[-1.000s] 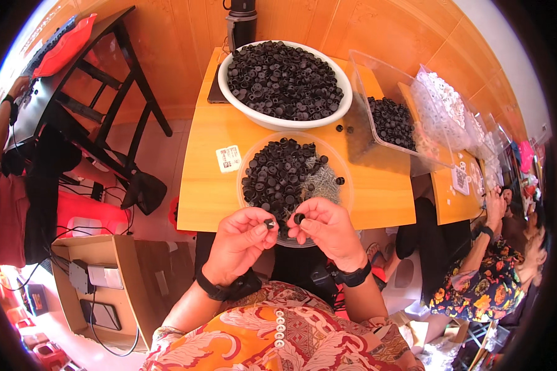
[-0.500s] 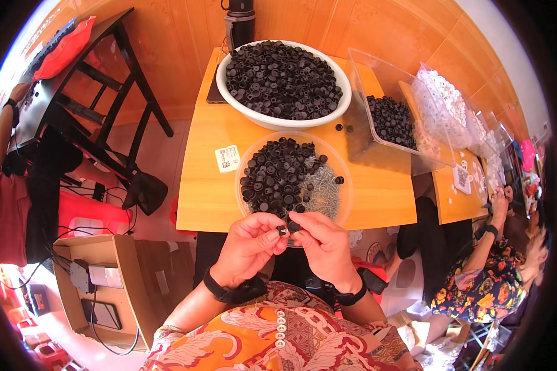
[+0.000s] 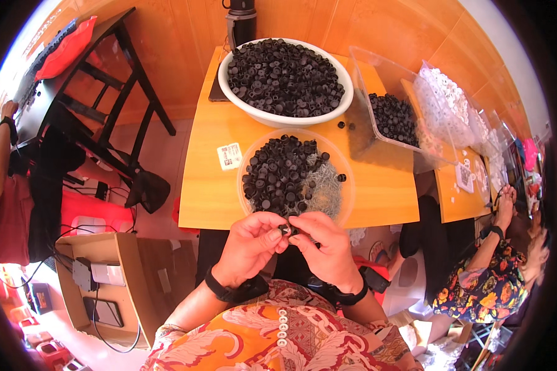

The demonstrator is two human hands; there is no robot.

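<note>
My left hand and my right hand meet at the near edge of the tub, each pinching with thumb and fingertips. Between them is a small black plastic cap with a pale glint on it. My right fingertips press against its right side, on a dark part mostly hidden by the fingers. Just beyond lies a shallow clear round tub holding a heap of black plastic caps on the left and loose silvery screws on the right.
A white basin heaped with black caps stands at the back of the yellow table. To its right is a clear bin with more caps. A cardboard box stands at lower left. Other people sit at both sides.
The round black cap at my right fingertips has come left against the small piece in my left fingers. My hands stay in nearly the same place; the view has shifted slightly.
</note>
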